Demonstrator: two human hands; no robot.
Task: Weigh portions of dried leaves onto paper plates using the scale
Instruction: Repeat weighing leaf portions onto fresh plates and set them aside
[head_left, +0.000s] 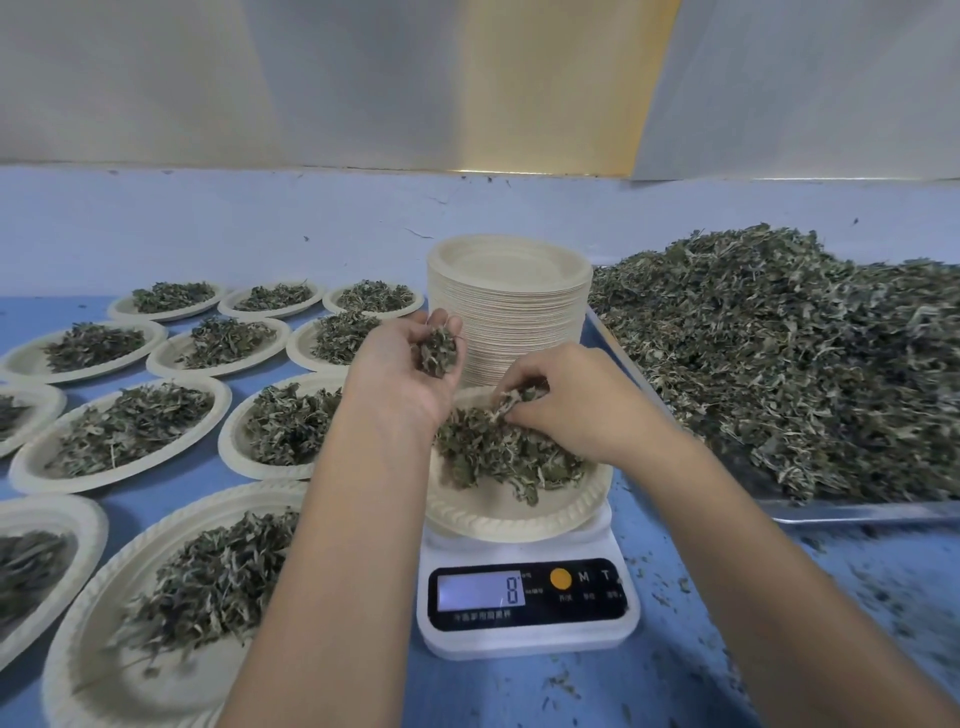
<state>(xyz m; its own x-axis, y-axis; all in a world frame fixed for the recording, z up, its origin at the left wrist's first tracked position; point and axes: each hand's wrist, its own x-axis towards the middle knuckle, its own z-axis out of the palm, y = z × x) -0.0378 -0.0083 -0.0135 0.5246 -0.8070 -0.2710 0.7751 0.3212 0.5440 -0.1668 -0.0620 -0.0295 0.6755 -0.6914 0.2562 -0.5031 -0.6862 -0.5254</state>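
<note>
The fingertips (527, 375) of the right hand (566, 410) pinch a few dried leaves (498, 452) on the paper plate (498, 514), likely to add or take a bit so the number comes right. The left hand (402, 379) curls like a cup around a small clump (435, 353) just above that plate, kept ready as spare. The plate sits on the scale (524, 608), whose screen shows 8. Behind stands a stack of plates (509, 312). On the right a tray (857, 512) carries the big heap (779, 353). Filled plates (119, 431) crowd the left side, so I think a free spot will be hard to find.
</note>
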